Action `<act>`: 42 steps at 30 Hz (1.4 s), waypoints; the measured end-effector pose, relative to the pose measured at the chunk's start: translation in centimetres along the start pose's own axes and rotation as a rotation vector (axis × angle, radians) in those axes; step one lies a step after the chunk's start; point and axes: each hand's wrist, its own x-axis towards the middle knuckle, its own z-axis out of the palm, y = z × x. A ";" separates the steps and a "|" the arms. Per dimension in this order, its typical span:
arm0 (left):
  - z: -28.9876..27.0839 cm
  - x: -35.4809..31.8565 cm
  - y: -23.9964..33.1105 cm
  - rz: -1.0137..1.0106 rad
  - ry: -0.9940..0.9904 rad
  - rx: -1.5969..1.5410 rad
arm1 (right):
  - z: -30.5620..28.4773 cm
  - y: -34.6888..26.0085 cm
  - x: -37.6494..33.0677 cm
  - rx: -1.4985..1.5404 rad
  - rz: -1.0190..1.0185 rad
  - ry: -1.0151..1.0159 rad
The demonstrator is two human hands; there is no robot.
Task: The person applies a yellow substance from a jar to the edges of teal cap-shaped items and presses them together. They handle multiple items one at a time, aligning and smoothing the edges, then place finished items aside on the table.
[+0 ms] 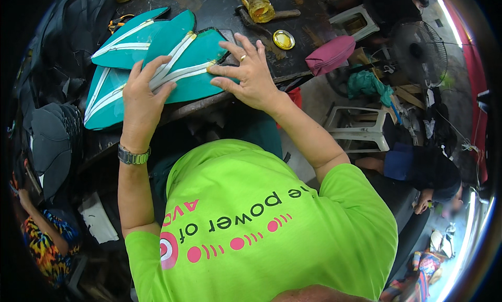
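Several teal slipper soles (209, 43) with dark edges lie overlapping at the table's near edge. White straps (189, 72) form V shapes on them, and the strap ends on the nearest sole are yellowish, like glue. My left hand (142, 95) rests over this sole where the straps meet, its thumb and index finger bent and apart. On the right, my right hand (250, 74) has its fingers spread, the index fingertip at the end of one strap. Behind the soles are a glue-smeared yellow jar (258, 6), a hammer (285, 14) and a round yellow-coated lid (283, 39).
A pink pouch-like item (330, 55) sits at the table's right corner. Scissors-like orange handles (117, 24) show behind the soles. Dark stacked sheets (55, 134) stand at left. Plastic stools (358, 125), a fan (418, 51) and other people are at the right; another person is at lower left.
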 end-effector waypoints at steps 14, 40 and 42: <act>1.4 1.2 -1.6 0.040 0.141 0.099 | -2.8 8.7 4.7 -0.444 0.559 -0.182; 0.8 7.4 -3.4 0.318 -0.057 0.357 | 0.5 5.0 3.0 -0.070 -0.160 -0.286; 1.2 8.2 -3.5 0.265 -0.108 0.382 | 0.3 5.5 3.4 -0.073 -0.194 -0.311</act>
